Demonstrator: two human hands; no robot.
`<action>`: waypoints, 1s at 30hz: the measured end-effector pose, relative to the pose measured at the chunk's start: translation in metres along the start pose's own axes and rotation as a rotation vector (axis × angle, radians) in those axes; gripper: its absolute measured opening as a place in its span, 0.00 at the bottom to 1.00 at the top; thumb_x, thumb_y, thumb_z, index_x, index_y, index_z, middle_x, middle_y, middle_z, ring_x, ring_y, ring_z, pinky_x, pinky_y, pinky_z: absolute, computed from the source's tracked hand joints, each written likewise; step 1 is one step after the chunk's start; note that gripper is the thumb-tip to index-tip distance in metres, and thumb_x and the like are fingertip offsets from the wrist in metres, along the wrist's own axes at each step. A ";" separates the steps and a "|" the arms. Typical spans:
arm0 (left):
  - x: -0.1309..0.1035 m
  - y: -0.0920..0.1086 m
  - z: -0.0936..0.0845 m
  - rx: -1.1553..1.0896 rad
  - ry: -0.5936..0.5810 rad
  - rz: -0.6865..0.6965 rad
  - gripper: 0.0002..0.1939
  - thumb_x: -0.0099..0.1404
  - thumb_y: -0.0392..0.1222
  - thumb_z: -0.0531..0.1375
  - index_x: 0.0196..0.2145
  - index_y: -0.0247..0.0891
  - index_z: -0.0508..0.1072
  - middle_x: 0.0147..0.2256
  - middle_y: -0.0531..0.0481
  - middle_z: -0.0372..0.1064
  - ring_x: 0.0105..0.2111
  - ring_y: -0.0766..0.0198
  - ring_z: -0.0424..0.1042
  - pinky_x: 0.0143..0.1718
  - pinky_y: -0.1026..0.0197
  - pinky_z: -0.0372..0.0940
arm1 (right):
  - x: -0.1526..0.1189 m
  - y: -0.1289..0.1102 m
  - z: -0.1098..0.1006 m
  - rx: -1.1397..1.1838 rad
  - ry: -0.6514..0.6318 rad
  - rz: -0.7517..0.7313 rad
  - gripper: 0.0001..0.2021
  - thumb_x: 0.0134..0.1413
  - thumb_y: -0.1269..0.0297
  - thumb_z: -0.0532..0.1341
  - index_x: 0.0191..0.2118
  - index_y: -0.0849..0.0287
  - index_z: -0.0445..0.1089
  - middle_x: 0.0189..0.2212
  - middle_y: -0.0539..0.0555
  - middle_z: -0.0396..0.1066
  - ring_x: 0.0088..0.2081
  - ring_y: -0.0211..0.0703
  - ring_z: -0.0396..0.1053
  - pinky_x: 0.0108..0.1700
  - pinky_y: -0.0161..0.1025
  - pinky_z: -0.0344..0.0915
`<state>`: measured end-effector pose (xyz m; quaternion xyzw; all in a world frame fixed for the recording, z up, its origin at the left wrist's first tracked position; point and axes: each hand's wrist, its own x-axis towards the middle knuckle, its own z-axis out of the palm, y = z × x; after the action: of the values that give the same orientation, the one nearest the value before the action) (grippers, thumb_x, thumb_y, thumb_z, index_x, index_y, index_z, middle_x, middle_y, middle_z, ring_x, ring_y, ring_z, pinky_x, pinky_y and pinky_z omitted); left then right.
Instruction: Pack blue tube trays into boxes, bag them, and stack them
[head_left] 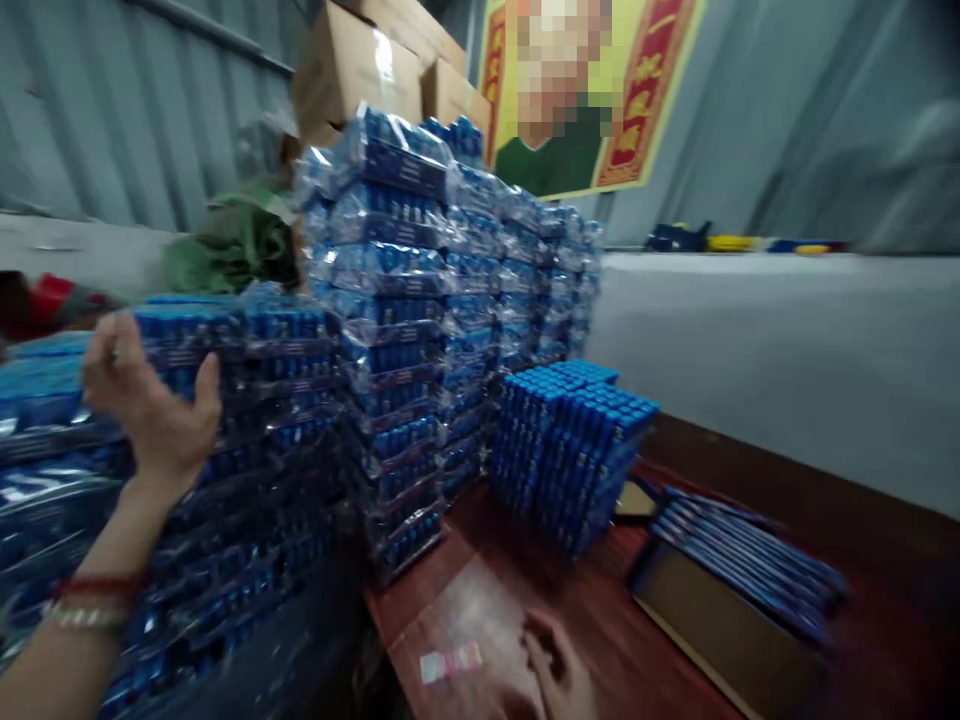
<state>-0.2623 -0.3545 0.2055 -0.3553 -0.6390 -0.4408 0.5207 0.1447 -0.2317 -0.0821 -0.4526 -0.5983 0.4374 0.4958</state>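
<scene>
My left hand (pixel 154 400) is raised at the left, its thumb spread away from bent fingers, with nothing visible in it. Right behind it are stacked film-wrapped packs (pixel 289 385) of small blue cylinders; whether it touches them I cannot tell. Low in the middle, over the red-brown table (pixel 480 560), is my right hand (pixel 559 665), blurred, its fingers loosely curled with a gap and no object seen in it. A small pink and white printed slip (pixel 450 662) lies on the table just left of that hand.
A tall stack of wrapped blue packs (pixel 401 340) rises at the table's left edge. Beyond my right hand stands an unwrapped block of blue cylinders (pixel 570 450). Right of it lie nested flat cardboard trays (pixel 735 600). Cartons (pixel 367 75) sit behind, and a white ledge (pixel 780 360) borders the table.
</scene>
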 end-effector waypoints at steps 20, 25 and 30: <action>-0.296 0.231 -0.014 -1.239 -2.216 0.382 0.26 0.61 0.43 0.57 0.57 0.37 0.65 0.51 0.42 0.67 0.49 0.56 0.69 0.50 0.59 0.63 | 0.085 0.006 -0.239 -1.042 0.423 -0.059 0.26 0.49 0.76 0.50 0.56 0.55 0.63 0.57 0.59 0.58 0.59 0.50 0.52 0.56 0.52 0.59; -0.278 0.243 0.014 -1.401 -1.846 0.220 0.27 0.65 0.46 0.55 0.60 0.42 0.59 0.59 0.42 0.57 0.59 0.54 0.57 0.61 0.51 0.51 | 0.062 0.021 -0.244 -1.061 0.575 -0.245 0.22 0.54 0.71 0.46 0.52 0.61 0.67 0.44 0.63 0.65 0.49 0.52 0.61 0.50 0.51 0.64; -0.257 0.254 0.073 -1.438 -1.395 -0.230 0.31 0.63 0.49 0.56 0.62 0.43 0.54 0.61 0.39 0.50 0.56 0.52 0.60 0.56 0.48 0.59 | 0.064 0.004 -0.238 -0.843 0.308 -0.298 0.16 0.51 0.68 0.49 0.37 0.57 0.73 0.36 0.59 0.70 0.40 0.50 0.66 0.46 0.48 0.65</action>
<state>-0.0028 -0.1938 -0.0023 -0.6999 -0.4140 -0.4627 -0.3531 0.3746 -0.1506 -0.0439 -0.5834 -0.7015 0.0082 0.4092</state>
